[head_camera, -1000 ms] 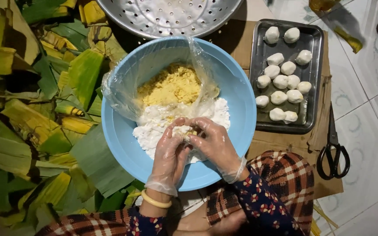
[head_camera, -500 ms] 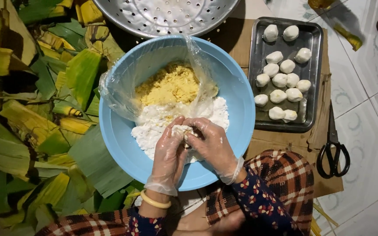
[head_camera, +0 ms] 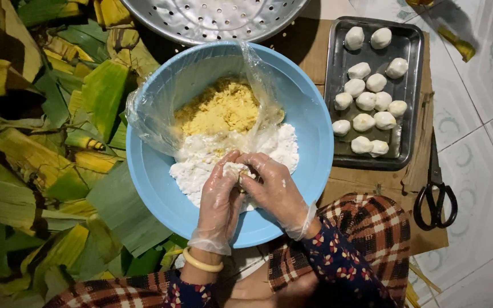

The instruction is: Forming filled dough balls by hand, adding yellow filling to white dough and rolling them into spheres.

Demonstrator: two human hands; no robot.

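Gloved fingers [head_camera: 236, 161] of the left hand [head_camera: 219, 199] and right hand [head_camera: 276, 188] pinch a small white dough lump [head_camera: 236, 170] between them; its long axis cannot be told. Beneath sits a round blue plastic basin [head_camera: 309, 122] on brown cardboard [head_camera: 412, 182] over the white tiled floor [head_camera: 486, 142].

Landmark: blue bowl [head_camera: 161, 194]. Left of the bowl, heaped banana leaves [head_camera: 41, 142] block the floor entirely. Behind it, a perforated metal steamer tray [head_camera: 212, 17] overlaps the rim. To its right, a steel tray [head_camera: 409, 102] of white dough balls [head_camera: 366, 102] sits close; scissors [head_camera: 435, 194] lie beyond on cardboard [head_camera: 417, 239]. Inside the bowl, a plastic bag [head_camera: 149, 108] crowds the far side. The bowl's near-left interior is bare, as are the white floor tiles [head_camera: 486, 131] far right.
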